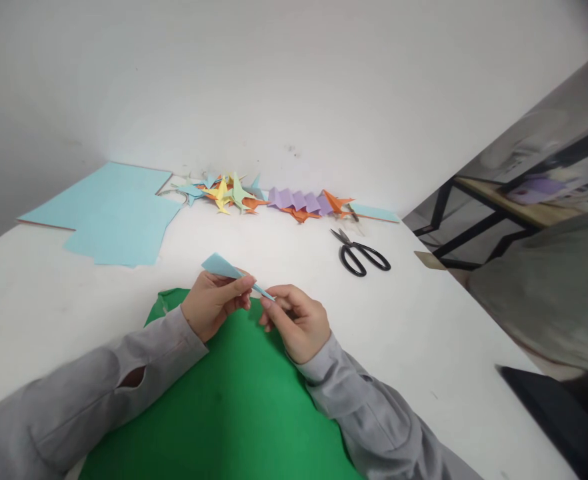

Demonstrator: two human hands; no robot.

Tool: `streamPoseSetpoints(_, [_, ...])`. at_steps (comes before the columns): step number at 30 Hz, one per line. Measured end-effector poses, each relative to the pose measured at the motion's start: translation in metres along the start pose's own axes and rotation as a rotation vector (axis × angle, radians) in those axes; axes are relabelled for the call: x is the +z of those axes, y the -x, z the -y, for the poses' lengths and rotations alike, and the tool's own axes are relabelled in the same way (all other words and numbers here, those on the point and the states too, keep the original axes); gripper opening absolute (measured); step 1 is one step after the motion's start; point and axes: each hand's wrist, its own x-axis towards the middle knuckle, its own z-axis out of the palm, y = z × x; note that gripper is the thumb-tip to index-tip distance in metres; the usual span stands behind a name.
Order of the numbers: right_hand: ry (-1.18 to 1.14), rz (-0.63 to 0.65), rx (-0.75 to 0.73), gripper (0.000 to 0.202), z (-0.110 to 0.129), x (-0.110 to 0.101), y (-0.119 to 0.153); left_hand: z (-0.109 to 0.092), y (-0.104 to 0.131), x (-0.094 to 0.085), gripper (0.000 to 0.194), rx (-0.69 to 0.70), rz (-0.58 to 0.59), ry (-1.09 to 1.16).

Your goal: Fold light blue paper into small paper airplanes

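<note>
Paper (219, 265) is up between your two hands, just over the edge of the green fabric (219, 413); light blue, folded long and slim, wide end jutting past your left hand (211, 303), narrow end slanting down toward your right hand (307, 327); left fingers pinch it near the middle, thumb on top; right thumb and forefinger close on the thin tip, the exact contact partly hidden by the fingers.

Handling, by judgement: next to no weight; the wide end likely springy and easy to bend, the slim part stiffer where layers seem to stack; dry, so little slip expected under bare pads; creases will take a firm press, but a hard twist or a tug at the point could crumple or tear it; best hold is flat across the layers, thumb against forefinger, close to the part you are working; keep the left pinch light so the wide end is not dented.

Around you: scissors (354, 252) lie beyond your right hand, blades slightly parted, well apart from the paper; blue sheets (124, 223) overlap at far left; folded shapes (234, 193) and a pleated purple piece (299, 201) sit along the wall.
</note>
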Motion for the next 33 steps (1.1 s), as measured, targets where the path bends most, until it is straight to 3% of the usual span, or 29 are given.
streamPoseSetpoints(8, [0.196, -0.161, -0.097, 0.007, 0.004, -0.0005, 0.0016, -0.0004, 0.0011, 0.0001, 0.012, -0.022, 0.022, 0.006])
streamPoseSetpoints(16, [0.265, -0.134, -0.104, 0.009, 0.0051, -0.0027, 0.0016, -0.0011, 0.0012, 0.0002, 0.01, 0.003, 0.026, -0.038])
streamPoseSetpoints(26, [0.357, -0.061, -0.215, 0.017, 0.0082, -0.0066, 0.0011, -0.0009, -0.0005, -0.0014, 0.009, 0.017, 0.069, -0.057])
streamPoseSetpoints(29, [0.337, -0.058, -0.183, 0.015, 0.0091, -0.0072, -0.0001, -0.0011, 0.0001, -0.0018, 0.009, 0.007, 0.06, -0.039])
streamPoseSetpoints(33, [0.128, -0.099, -0.032, 0.007, 0.0053, -0.0053, -0.0028, -0.0021, 0.0006, -0.002, 0.008, -0.002, 0.058, -0.008])
